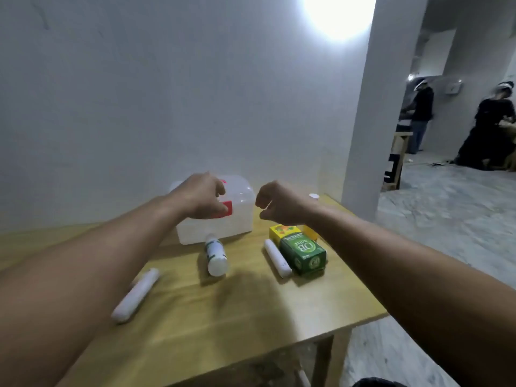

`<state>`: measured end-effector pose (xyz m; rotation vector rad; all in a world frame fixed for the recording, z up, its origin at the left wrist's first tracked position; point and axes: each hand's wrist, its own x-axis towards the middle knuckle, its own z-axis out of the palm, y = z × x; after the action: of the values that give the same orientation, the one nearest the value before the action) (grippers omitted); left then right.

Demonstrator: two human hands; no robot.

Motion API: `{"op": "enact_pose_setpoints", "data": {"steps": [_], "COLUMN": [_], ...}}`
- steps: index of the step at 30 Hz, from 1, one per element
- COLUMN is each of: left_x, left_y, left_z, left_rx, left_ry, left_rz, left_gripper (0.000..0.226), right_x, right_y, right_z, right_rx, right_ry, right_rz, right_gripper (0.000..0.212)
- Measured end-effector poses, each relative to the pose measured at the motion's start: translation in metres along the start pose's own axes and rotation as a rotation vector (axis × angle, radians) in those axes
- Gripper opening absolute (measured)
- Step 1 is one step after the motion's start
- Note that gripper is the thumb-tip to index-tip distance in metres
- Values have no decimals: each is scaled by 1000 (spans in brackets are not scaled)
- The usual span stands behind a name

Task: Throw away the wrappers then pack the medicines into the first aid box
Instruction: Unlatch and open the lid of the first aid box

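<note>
The whole picture is soft with motion blur, so print on the packs is mostly unreadable. The first aid box (220,219), a translucent white plastic case with rounded corners and a red clasp, stands shut at the back of the pale wooden desk (223,317); the left hand (199,196) covers much of its lid and front. That hand is curled over the box with fingers bent down at the clasp, but whether it grips anything cannot be told. The right hand (279,203) hovers just right of the box, wrist bent, fingers loosely curled inward, seemingly empty.

In front of the box lies a white cylindrical bottle (215,256) with green markings. Right of it lie a slim white tube (277,258) and, touching it, a green carton (305,254), with a yellow carton (282,231) behind, partly hidden by the right forearm. Well left of the bottle, a second white tube (135,296) lies half under the left forearm.
</note>
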<state>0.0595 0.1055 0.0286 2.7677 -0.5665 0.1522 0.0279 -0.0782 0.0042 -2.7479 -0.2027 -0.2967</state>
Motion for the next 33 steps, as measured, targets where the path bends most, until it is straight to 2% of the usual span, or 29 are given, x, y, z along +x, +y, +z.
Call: {"op": "enact_pose_setpoints", "data": {"steps": [6, 14, 19, 21, 26, 33], "left_x": [13, 35, 47, 49, 53, 63], "left_y": [-46, -71, -78, -80, -81, -78], "left_z": [13, 25, 33, 38, 42, 36], "left_rx": [5, -22, -65, -19, -9, -5], "left_ry": [113, 178, 144, 145, 163, 122], "left_rz": [-102, -138, -197, -202, -223, -285], "left_gripper": [55, 72, 85, 89, 92, 88], "right_x": [38, 72, 76, 78, 82, 86], "right_y": [-2, 11, 19, 26, 33, 40], "right_z": [43, 71, 86, 92, 98, 101], "right_rx": [-215, -197, -355, -398, -406, -467], "right_ry": [165, 130, 209, 239, 323, 406], "right_rz": [-253, -297, -465, -517, -560, -617], "right_gripper": [36, 65, 53, 54, 59, 52]}}
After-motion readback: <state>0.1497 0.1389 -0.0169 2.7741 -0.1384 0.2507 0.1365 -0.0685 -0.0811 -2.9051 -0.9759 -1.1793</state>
